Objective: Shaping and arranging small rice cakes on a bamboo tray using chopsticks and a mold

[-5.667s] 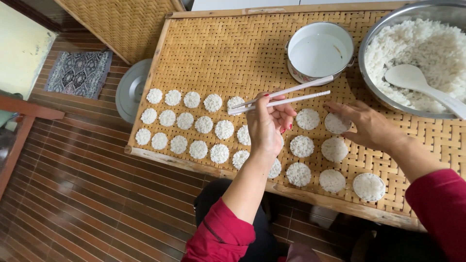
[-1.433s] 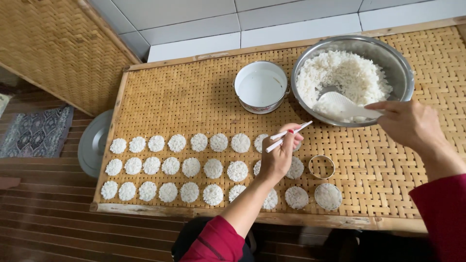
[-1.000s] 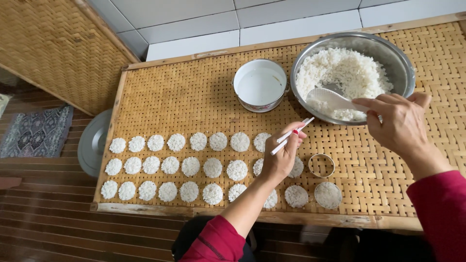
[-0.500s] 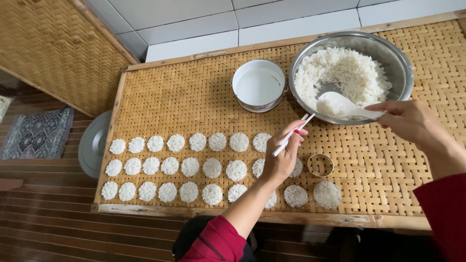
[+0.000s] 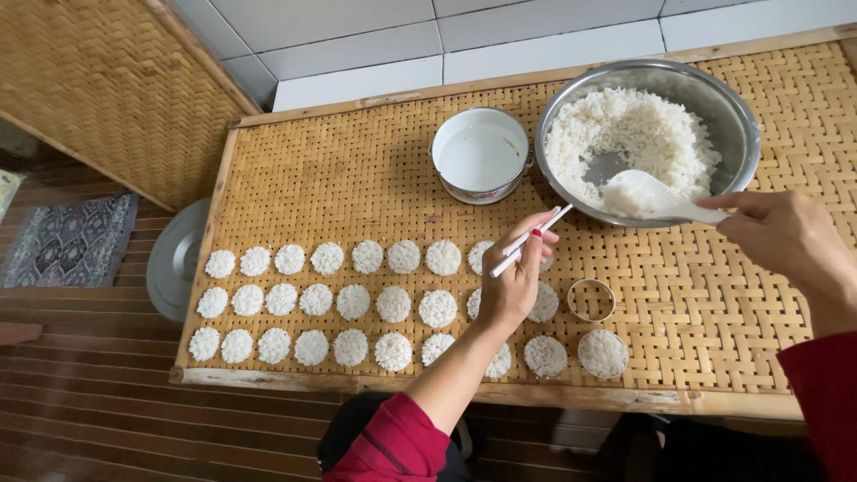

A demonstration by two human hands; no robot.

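Observation:
My left hand (image 5: 511,284) grips a pair of white chopsticks (image 5: 534,238) and hovers over the right end of the rows of flat round rice discs (image 5: 393,304). My right hand (image 5: 787,237) holds a white rice paddle (image 5: 650,195) loaded with a lump of cooked rice, above the near rim of the metal rice bowl (image 5: 571,100). A small metal ring mould (image 5: 591,300) lies empty on the woven bamboo tray (image 5: 339,178), just right of my left hand. One more disc (image 5: 603,353) sits below the ring.
A white enamel bowl of water (image 5: 480,153) stands left of the rice bowl. A grey round lid (image 5: 170,264) pokes out under the tray's left edge. A second woven tray (image 5: 107,80) leans at the top left, above a patterned rug (image 5: 70,241) on the wooden floor.
My right hand scooped rice with the paddle and drew it toward the bowl's near rim. My left hand with the chopsticks stayed almost still.

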